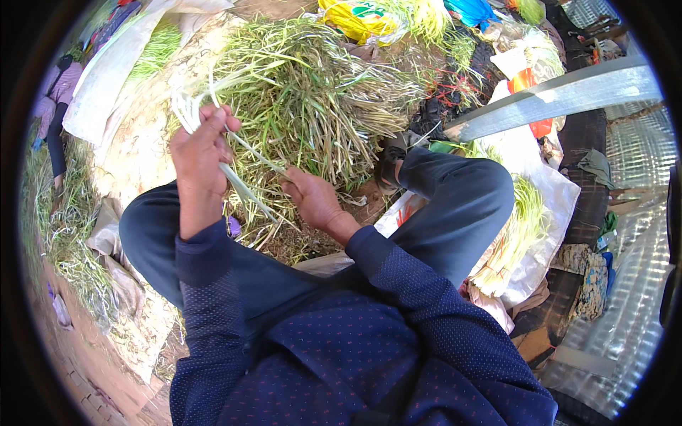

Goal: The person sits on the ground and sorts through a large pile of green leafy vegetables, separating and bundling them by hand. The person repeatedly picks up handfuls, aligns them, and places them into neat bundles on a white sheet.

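My left hand [202,146] is closed around a small bunch of long, pale leafy vegetable stalks [242,186]. Their whitish ends stick up above the fist and their lower lengths hang below it. My right hand [317,202], lower and to the right, pinches a single pale stalk [258,154] that stretches across to the left hand. Behind both hands spreads a large heap of green and dried leafy stalks [314,101] on the ground. The kind of plant is not certain from here.
Bundles of pale green stalks [514,234] lie on a white sheet [565,197] at right. A metal bar [554,98] slants in above my knee. Behind the heap sits a yellow plastic bag [362,21]. Another person [61,96] is at far left beside a pale sheet [106,90].
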A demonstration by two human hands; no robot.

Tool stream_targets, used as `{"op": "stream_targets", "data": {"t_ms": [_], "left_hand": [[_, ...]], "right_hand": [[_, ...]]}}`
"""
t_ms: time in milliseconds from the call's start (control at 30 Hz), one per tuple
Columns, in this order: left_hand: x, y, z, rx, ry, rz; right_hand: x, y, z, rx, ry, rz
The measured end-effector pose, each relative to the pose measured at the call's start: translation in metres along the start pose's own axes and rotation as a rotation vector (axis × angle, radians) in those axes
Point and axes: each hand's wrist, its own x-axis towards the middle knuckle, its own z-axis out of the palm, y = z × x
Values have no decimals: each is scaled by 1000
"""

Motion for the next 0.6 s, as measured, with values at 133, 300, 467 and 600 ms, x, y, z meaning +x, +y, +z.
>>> {"op": "stream_targets", "data": {"t_ms": [133, 300, 467, 600], "left_hand": [[28, 51, -13, -89, -9, 100], [51, 147, -58, -369, -255, 230], [42, 95, -58, -467, -9, 93], [34, 23, -42, -640, -178, -174]], "right_hand": [[-14, 69, 7, -273, -155, 265], [-33, 106, 17, -445, -614, 459], [16, 73, -1, -32, -483, 248], [77, 94, -36, 550, 55, 338]]}}
